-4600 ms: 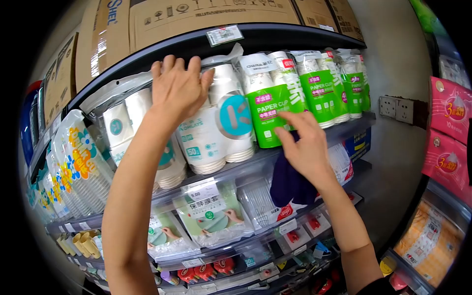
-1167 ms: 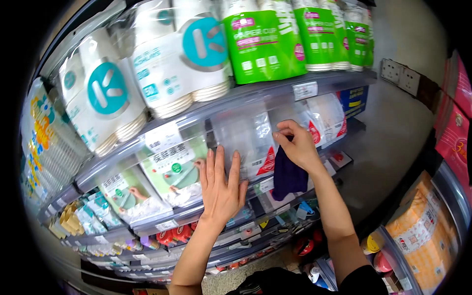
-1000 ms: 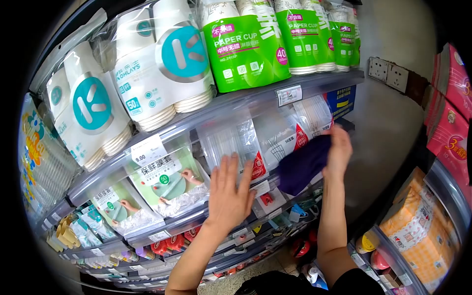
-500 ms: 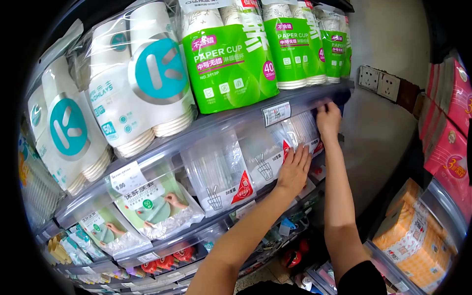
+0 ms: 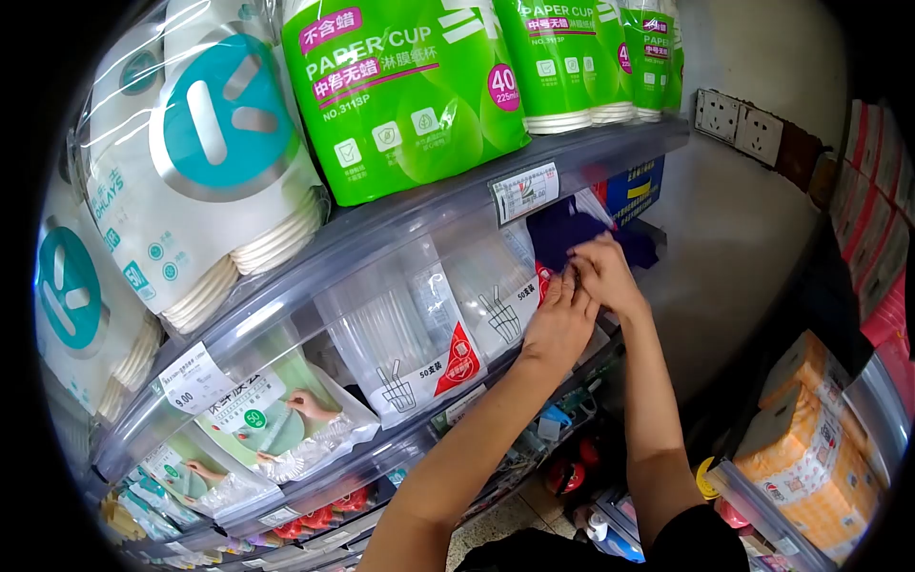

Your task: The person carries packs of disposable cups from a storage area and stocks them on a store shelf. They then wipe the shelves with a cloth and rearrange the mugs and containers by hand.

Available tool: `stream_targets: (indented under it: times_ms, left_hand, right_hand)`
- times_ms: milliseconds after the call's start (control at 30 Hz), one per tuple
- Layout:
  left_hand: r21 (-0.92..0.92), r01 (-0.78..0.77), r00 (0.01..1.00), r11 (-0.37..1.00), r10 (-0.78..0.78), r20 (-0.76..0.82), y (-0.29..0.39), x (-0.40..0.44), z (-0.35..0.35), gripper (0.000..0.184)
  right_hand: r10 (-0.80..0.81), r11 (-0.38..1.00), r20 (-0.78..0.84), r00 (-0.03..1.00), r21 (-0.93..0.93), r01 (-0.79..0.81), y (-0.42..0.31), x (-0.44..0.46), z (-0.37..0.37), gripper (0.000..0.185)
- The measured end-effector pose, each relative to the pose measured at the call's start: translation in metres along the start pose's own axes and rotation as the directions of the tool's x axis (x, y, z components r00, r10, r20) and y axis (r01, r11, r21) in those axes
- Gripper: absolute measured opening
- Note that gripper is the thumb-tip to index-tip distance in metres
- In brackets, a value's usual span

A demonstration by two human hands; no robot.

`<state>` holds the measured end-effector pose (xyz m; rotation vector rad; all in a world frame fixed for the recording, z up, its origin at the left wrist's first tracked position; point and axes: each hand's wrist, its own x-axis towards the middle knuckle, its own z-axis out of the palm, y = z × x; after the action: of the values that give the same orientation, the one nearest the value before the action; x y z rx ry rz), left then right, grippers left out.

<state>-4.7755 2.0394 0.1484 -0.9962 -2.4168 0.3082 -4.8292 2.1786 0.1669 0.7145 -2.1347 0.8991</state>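
Note:
My right hand (image 5: 610,276) is closed on a dark purple cloth (image 5: 572,235), which is bunched at the right end of the shelf with straw packs. Just below and to its left, my left hand (image 5: 562,322) lies with stretched fingers against the front of the packs, its fingertips close to the right hand. A clear pack of straws (image 5: 481,305) stands beside the left hand, with another straw pack (image 5: 391,329) further left. The cloth partly covers the packs at the right end.
Above, a grey shelf edge (image 5: 400,229) carries green paper cup packs (image 5: 410,105) and white cup packs (image 5: 205,143). A blue box (image 5: 634,191) sits behind the cloth. Wall sockets (image 5: 739,124) are at right, above orange tissue packs (image 5: 810,448).
My right hand has come down and left from the upper shelf's end, bringing the cloth to the straw packs. The left hand has shifted slightly down. The view has moved closer to the shelf.

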Motion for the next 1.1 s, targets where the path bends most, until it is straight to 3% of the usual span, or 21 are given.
stream_targets:
  times_ms: [67,133,233,300,333,367,400,433,467,500,533,600,667,733,767,900,967,1000,1033,1067,1100]
  left_hand:
    - [-0.128,0.012,1.000,0.992,-0.011,0.011,0.000,0.000,0.008,0.048]
    - [-0.069,0.007,0.998,0.998,-0.012,-0.062,0.001,0.000,0.011,0.049]
    - [-0.024,-0.014,0.986,1.000,0.010,-0.165,-0.002,0.000,0.010,0.052]
    - [0.009,-0.005,0.999,1.000,0.005,0.032,-0.001,-0.002,-0.002,0.053]
    - [0.073,-0.057,0.983,0.996,0.043,0.180,-0.002,-0.001,-0.008,0.052]
    - [0.076,-0.056,0.982,0.996,0.041,0.186,-0.003,-0.001,-0.002,0.052]
    - [-0.007,-0.055,0.988,0.998,0.055,0.144,-0.004,0.000,0.007,0.051]
    - [-0.092,-0.057,0.993,0.994,0.066,0.101,-0.004,0.000,0.011,0.051]
    - [-0.092,-0.058,0.992,0.994,0.068,0.104,-0.004,0.000,0.014,0.051]
    - [-0.121,-0.032,0.994,0.992,0.019,-0.103,-0.004,0.000,0.017,0.055]
    - [-0.156,-0.011,0.952,0.988,-0.038,-0.305,-0.004,0.000,0.018,0.060]
    - [-0.108,0.013,0.971,0.994,-0.038,-0.236,-0.002,-0.004,0.007,0.059]
    - [-0.061,0.030,0.986,0.998,-0.040,-0.165,-0.002,-0.008,-0.005,0.058]
    - [-0.512,0.082,0.996,0.855,-0.051,0.075,-0.008,-0.007,-0.014,0.053]
    - [-0.559,0.086,0.996,0.824,-0.055,0.072,-0.009,-0.006,-0.016,0.052]
    - [-0.486,-0.003,0.999,0.874,-0.021,-0.044,-0.009,-0.006,-0.021,0.048]
    - [-0.467,-0.030,0.996,0.884,-0.016,-0.093,-0.008,-0.008,-0.023,0.046]
    - [-0.490,-0.040,0.993,0.871,-0.022,-0.120,-0.008,-0.011,-0.025,0.045]
    - [-0.546,-0.049,0.988,0.837,-0.038,-0.147,-0.008,-0.014,-0.026,0.044]
    - [-0.642,-0.077,0.978,0.763,-0.067,-0.197,-0.009,-0.017,-0.027,0.043]
    - [-0.614,-0.117,0.971,0.781,-0.041,-0.238,-0.010,-0.017,-0.025,0.043]
  right_hand:
    - [-0.016,0.999,0.041,0.999,-0.037,0.018,-0.012,-0.005,-0.009,0.012]
    - [0.288,0.958,0.207,0.935,-0.056,-0.283,-0.030,0.000,-0.019,0.011]
    - [-0.073,0.994,-0.179,0.981,0.061,0.085,-0.051,0.050,0.004,0.010]
    - [-0.030,0.992,-0.146,0.989,0.115,0.047,-0.067,0.088,0.025,0.019]
    - [0.000,0.998,-0.072,0.997,0.064,0.005,-0.070,0.096,0.037,0.023]
    - [0.018,0.999,-0.034,0.999,0.039,-0.016,-0.073,0.103,0.045,0.025]
    - [0.035,0.999,0.003,0.999,0.011,-0.035,-0.077,0.111,0.053,0.028]
    - [0.115,0.992,0.259,0.959,-0.072,-0.099,-0.081,0.120,0.059,0.028]
    - [0.162,0.985,0.377,0.912,-0.117,-0.126,-0.083,0.118,0.061,0.028]
    - [0.206,0.976,0.487,0.849,-0.167,-0.140,-0.085,0.117,0.062,0.029]
    - [0.178,0.983,0.490,0.853,-0.056,-0.172,-0.086,0.104,0.064,0.027]
    - [0.152,0.977,0.492,0.857,0.055,-0.205,-0.085,0.084,0.060,0.027]
    - [-0.319,0.903,0.369,0.873,0.398,0.161,-0.085,0.067,0.043,0.029]
    - [-0.390,0.889,0.334,0.858,0.378,0.257,-0.090,0.048,0.027,0.029]
    - [-0.466,0.864,0.299,0.833,0.355,0.356,-0.093,0.039,0.020,0.030]
    - [-0.428,0.888,0.397,0.812,0.354,0.295,-0.095,0.013,-0.003,0.031]
    - [-0.322,0.891,0.444,0.836,0.441,0.109,-0.093,0.004,-0.016,0.028]
    - [-0.195,0.837,0.328,0.924,0.548,-0.018,-0.092,-0.007,-0.021,0.024]
    - [0.003,0.714,0.166,0.986,0.690,-0.118,-0.086,-0.019,-0.023,0.019]
    - [0.222,0.499,0.039,0.974,0.854,-0.148,-0.067,-0.034,-0.021,0.026]
    - [0.386,0.306,-0.114,0.915,0.952,-0.010,-0.057,-0.044,-0.024,0.031]
